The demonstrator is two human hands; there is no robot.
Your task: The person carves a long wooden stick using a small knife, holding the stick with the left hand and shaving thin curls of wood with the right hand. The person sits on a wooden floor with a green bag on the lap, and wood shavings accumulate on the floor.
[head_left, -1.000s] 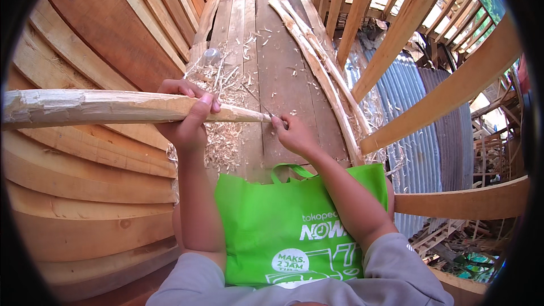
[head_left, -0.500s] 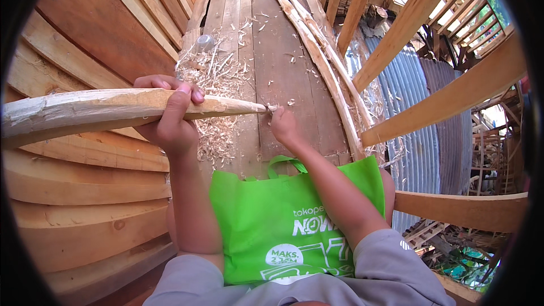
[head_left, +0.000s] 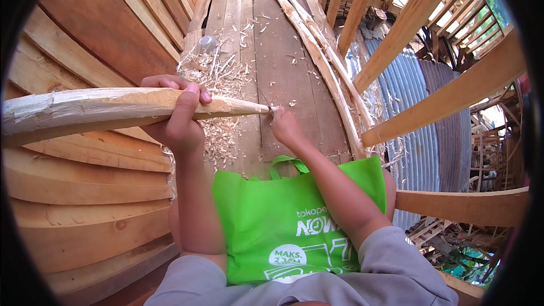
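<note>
A long, pale wooden pole (head_left: 85, 110) runs in from the left and tapers to a point in front of me. My left hand (head_left: 184, 110) is wrapped round it, thumb on top. At the tapered tip, my right hand (head_left: 288, 127) is closed round a small knife (head_left: 267, 101). Only its thin dark blade shows, against the wood; the handle is hidden in the fist. Across my lap lies a bright green bag (head_left: 249, 209) with white print, under my right forearm.
Wood shavings (head_left: 224, 141) litter the plank floor (head_left: 283, 68), near a clear plastic cup (head_left: 207, 43). Two peeled poles (head_left: 320, 51) lie along the right side, beside a slatted wooden railing (head_left: 442, 99). Corrugated metal sheets (head_left: 411, 113) show beyond it. A board wall (head_left: 85, 164) stands close on my left.
Both hands and the pole have shifted very slightly right in the picture. The knife blade shows more clearly now, tilted up at the pole's tip. Both grips stay the same.
</note>
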